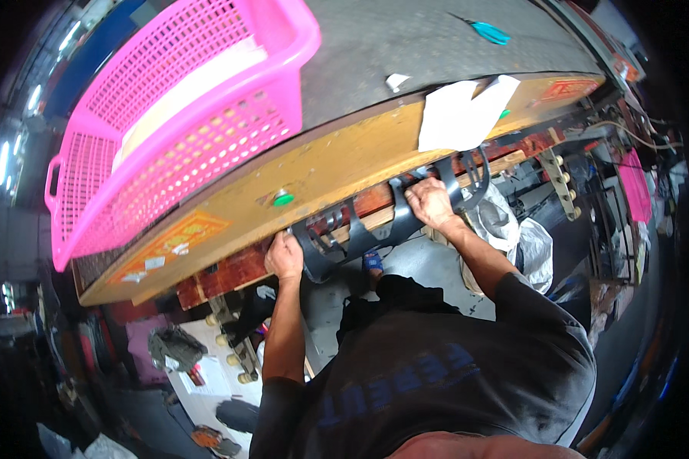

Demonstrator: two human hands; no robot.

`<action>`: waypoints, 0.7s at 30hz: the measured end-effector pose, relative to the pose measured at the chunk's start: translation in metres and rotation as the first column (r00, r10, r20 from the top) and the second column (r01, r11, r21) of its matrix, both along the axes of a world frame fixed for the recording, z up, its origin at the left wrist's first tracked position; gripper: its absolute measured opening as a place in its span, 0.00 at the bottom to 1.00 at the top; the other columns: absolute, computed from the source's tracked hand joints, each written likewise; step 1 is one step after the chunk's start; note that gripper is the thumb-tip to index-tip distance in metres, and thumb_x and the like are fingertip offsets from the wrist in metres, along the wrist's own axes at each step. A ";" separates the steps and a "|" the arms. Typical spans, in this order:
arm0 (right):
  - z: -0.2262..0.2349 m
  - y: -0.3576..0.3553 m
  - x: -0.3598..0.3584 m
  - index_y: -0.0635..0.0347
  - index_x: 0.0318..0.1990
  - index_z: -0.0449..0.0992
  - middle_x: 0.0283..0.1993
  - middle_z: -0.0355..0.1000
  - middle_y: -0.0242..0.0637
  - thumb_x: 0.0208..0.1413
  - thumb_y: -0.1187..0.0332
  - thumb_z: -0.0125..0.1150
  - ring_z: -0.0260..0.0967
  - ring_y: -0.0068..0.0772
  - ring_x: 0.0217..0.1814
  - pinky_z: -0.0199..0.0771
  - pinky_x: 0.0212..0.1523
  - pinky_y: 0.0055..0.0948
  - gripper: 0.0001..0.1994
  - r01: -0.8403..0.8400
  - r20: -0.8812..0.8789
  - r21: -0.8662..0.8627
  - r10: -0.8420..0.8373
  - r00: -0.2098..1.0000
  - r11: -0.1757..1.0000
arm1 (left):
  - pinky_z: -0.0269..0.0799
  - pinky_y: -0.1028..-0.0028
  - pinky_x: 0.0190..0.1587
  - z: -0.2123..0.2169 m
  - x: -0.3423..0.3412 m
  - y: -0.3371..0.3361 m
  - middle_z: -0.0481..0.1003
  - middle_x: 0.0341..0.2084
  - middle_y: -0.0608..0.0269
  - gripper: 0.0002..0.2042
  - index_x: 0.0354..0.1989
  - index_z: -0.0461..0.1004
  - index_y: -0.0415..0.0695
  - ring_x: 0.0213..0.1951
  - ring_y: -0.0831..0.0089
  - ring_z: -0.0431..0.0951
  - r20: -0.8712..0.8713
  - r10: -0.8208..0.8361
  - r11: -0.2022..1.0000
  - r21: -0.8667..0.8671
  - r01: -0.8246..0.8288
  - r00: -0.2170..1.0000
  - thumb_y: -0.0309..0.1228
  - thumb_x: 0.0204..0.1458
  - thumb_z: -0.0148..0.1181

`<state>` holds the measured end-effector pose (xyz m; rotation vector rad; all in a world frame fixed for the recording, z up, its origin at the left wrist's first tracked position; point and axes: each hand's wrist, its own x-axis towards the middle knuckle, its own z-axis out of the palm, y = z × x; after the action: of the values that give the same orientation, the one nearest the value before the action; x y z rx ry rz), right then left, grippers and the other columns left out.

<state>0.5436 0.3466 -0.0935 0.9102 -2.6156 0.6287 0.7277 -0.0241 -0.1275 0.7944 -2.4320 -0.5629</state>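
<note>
A long, black, curved piece with cut-outs (394, 228) lies along the near edge of the workbench, in front of my body. My left hand (285, 256) is closed at its left end, with the fingertips hidden from view. Further right, my right hand (430, 203) is curled over the upper edge of the same piece, knuckles up. Behind both hands runs a reddish-brown wooden rail (233, 269) below the bench front. To the right of my right hand, a black looped part (478, 180) stands up against the bench.
On the bench top (375, 38) are a large pink plastic basket (207, 145), teal-handled snips (490, 33) and a white scrap (396, 81). White paper (461, 115) hangs over the bench's yellow wooden front (344, 164). White sacks (532, 252) stand on the right; a cluttered low table (207, 382) is at lower left.
</note>
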 end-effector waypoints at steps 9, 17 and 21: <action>-0.017 0.013 0.032 0.58 0.33 0.83 0.38 0.82 0.44 0.66 0.61 0.61 0.75 0.55 0.48 0.71 0.56 0.51 0.13 0.081 0.087 0.006 -0.081 0.993 0.997 | 0.77 0.45 0.40 -0.019 0.034 0.023 0.83 0.31 0.45 0.15 0.36 0.84 0.51 0.35 0.38 0.83 -0.111 -0.028 0.998 0.060 0.035 0.993 0.43 0.63 0.52; 0.054 0.048 0.125 0.59 0.45 0.87 0.44 0.83 0.49 0.59 0.62 0.68 0.80 0.55 0.50 0.80 0.56 0.48 0.12 0.085 0.182 0.151 -0.113 0.977 0.985 | 0.79 0.62 0.45 -0.014 0.136 0.080 0.84 0.34 0.51 0.09 0.42 0.82 0.41 0.38 0.50 0.85 -0.206 0.187 0.657 0.753 0.033 0.961 0.31 0.66 0.57; 0.075 -0.020 0.135 0.59 0.63 0.79 0.67 0.73 0.55 0.57 0.51 0.72 0.71 0.58 0.67 0.73 0.67 0.50 0.30 -0.087 0.076 -0.056 0.091 0.993 0.995 | 0.78 0.64 0.46 0.021 0.142 0.106 0.82 0.36 0.52 0.06 0.42 0.81 0.37 0.40 0.57 0.83 -0.388 -0.152 0.941 0.224 0.253 0.909 0.26 0.64 0.61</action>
<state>0.6784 0.3268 -0.0182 1.0100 -2.6253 0.7670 0.8699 0.0816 -0.1063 0.4804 -2.1254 -1.0446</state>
